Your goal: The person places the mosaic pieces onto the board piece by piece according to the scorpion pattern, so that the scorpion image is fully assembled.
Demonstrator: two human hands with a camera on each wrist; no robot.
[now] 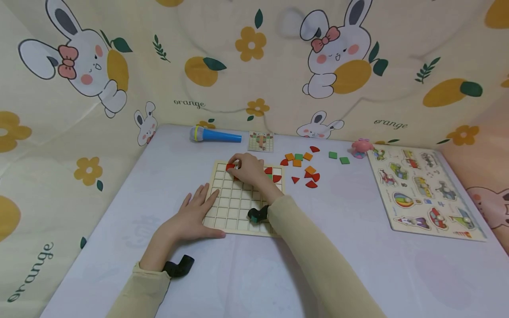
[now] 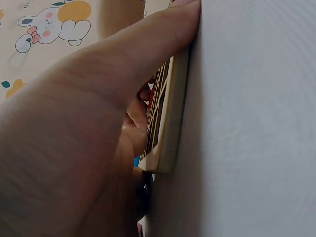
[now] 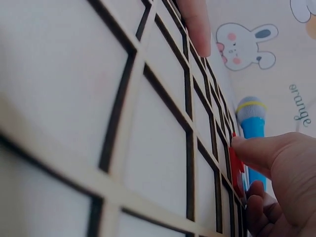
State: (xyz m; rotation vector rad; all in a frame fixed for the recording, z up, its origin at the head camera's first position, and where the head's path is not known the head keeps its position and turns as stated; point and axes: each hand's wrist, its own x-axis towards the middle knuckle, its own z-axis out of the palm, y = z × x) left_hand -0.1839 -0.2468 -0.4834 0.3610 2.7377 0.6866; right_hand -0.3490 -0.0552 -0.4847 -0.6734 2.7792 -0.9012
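Note:
A wooden grid board (image 1: 234,207) with square cells lies on the table. My left hand (image 1: 191,221) rests flat at its left side, fingers spread, the thumb (image 2: 163,29) along the front edge. Over the far-left corner, my right hand (image 1: 248,170) pinches a red piece (image 1: 230,167) at the cells. In the right wrist view its thumb (image 3: 261,150) presses against the red piece (image 3: 236,165), and the other fingers curl behind. Red pieces (image 1: 277,178) and a green piece (image 1: 270,176) sit in cells at the far right; the right hand hides part of the far rows.
Loose red, orange and green pieces (image 1: 297,163) lie right of the board. Behind it are a small pattern card (image 1: 261,141) and a blue toy microphone (image 1: 220,135). A pink toy (image 1: 362,147) and a picture puzzle board (image 1: 413,212) lie to the right.

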